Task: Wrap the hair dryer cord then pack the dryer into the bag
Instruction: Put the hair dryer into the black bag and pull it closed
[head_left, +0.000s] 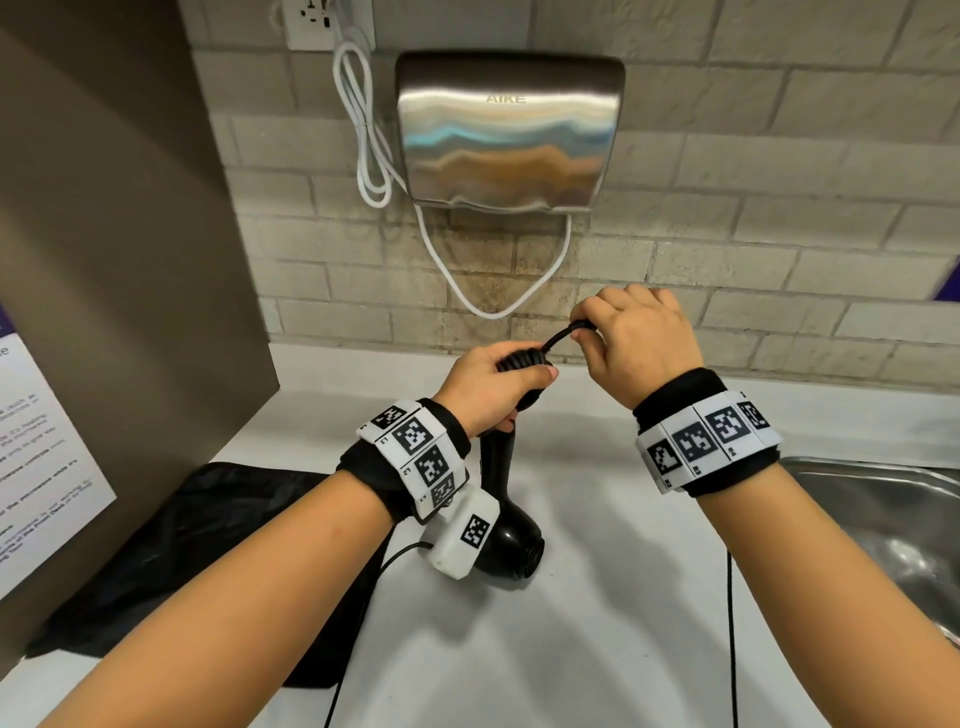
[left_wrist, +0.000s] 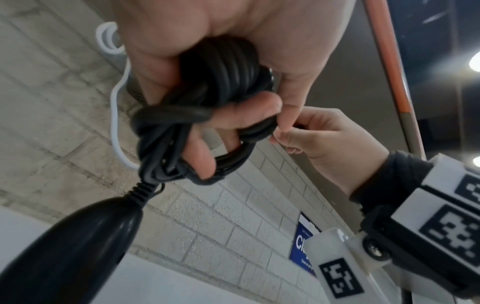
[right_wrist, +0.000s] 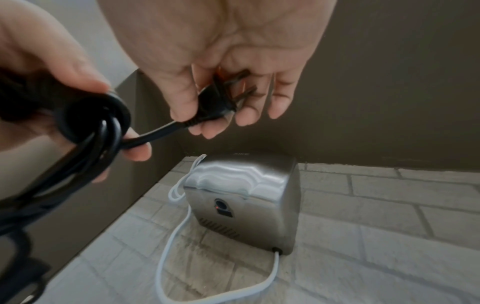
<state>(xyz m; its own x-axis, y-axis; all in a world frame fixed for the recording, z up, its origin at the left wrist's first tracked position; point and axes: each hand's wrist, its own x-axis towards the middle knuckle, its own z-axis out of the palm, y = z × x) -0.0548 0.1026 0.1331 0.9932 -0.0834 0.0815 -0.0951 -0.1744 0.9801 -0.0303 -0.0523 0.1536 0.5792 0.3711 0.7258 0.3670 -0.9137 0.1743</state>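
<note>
**Cord nearly wound, plug end in the right hand**

Over at nine o'clock on the white counter (head_left: 597, 623) lies the black bag (head_left: 208, 545), flat and dark, partly under the left forearm. Just right of it hangs the hair dryer (head_left: 511, 545), its round body low at six o'clock and its handle rising toward the left hand (head_left: 485, 387). That hand is curled tight round a bundle of black cord (left_wrist: 228, 67) coiled at the handle's end, thumb on top, fingers hooked through the loops. A short run of cord arcs away toward two o'clock into the right hand (head_left: 639, 343), which pinches the plug (right_wrist: 215, 102) between thumb and fingers, the prongs pointing into the palm. The two hands sit near each other above the counter, not touching.

At twelve o'clock, a steel hand dryer (head_left: 506, 132) is fixed to the brick wall, a white cable (head_left: 363, 145) looping down its left side. At three o'clock the rim of a metal sink (head_left: 878, 470) shows.
</note>
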